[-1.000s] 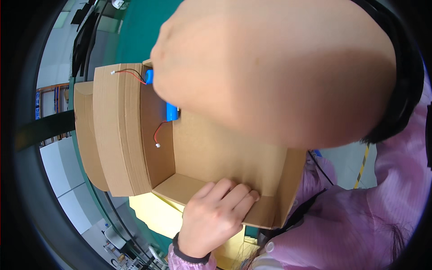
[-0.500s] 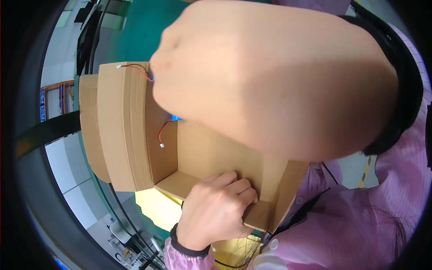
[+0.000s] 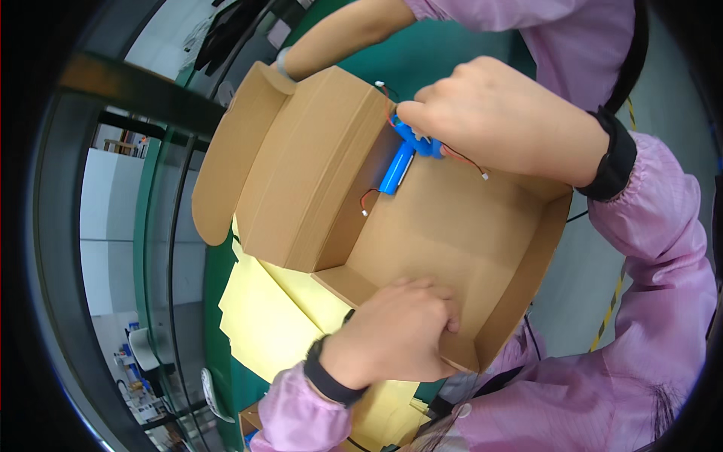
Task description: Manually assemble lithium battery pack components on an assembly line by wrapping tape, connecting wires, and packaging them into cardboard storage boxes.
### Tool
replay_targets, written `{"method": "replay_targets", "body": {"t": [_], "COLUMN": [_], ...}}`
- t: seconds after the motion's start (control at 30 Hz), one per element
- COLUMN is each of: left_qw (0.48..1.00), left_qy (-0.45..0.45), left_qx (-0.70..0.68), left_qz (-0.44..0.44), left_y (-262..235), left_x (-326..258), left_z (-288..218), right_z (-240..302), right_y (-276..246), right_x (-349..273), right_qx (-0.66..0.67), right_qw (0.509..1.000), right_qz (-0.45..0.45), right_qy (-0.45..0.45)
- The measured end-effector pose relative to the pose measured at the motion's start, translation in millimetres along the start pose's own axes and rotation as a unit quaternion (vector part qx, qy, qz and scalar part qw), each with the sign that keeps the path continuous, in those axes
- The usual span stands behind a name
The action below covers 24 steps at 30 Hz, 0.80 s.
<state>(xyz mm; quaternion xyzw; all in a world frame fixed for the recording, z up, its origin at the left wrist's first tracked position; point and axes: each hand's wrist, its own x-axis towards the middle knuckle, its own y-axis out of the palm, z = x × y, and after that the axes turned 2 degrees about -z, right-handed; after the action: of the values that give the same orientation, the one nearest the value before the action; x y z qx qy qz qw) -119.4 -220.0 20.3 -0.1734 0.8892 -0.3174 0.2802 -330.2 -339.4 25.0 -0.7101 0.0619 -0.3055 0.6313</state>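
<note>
An opened cardboard box [image 3: 467,233] with its lid folded out to the left lies tilted in front of me. My left hand [image 3: 403,328] grips its near wall, fingers curled over the edge to the inside. At the box's far corner, my right hand [image 3: 482,113] is closed around blue wired batteries, which its fingers partly hide. Below those fingers one blue cylindrical battery [image 3: 397,169] lies along the inner wall by the lid. Thin red and black leads with small white plugs trail from the batteries, one plug [image 3: 484,176] hanging under my right hand.
Yellow sheets [image 3: 263,316] lie under and beside the box on a green table surface [image 3: 218,290]. Across the top, another person's forearm [image 3: 346,38] in a pink sleeve reaches behind the lid. A dark metal rail [image 3: 139,90] runs at the left. Another carton's corner [image 3: 248,422] shows at the bottom.
My right hand has moved away from the camera to the upper right, uncovering the blue batteries. The box has turned and shifted right, my left hand still on its wall. Another person's arm now shows.
</note>
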Motion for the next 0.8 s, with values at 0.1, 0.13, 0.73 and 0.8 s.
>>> {"method": "replay_targets", "body": {"t": [0.1, 0.13, 0.73, 0.8], "left_qw": [0.992, 0.991, 0.835, 0.836], "left_qy": [0.006, 0.009, -0.263, -0.251], "left_qx": [-0.099, -0.100, 0.442, 0.443], "left_qz": [-0.077, -0.085, -0.198, -0.206], "left_y": [-14, -22, -45, -45], "left_x": [-14, -14, 94, 97], "left_z": [1, -1, 27, 30], "right_z": [1, 2, 4, 3], "right_y": [2, 1, 10, 10], "right_x": [8, 10, 8, 6], "right_qx": [-0.001, -0.006, 0.007, 0.004], "right_qw": [0.999, 0.999, 0.994, 0.993], "right_qz": [0.041, 0.043, 0.013, 0.012], "right_qy": [0.030, 0.024, 0.108, 0.118]}}
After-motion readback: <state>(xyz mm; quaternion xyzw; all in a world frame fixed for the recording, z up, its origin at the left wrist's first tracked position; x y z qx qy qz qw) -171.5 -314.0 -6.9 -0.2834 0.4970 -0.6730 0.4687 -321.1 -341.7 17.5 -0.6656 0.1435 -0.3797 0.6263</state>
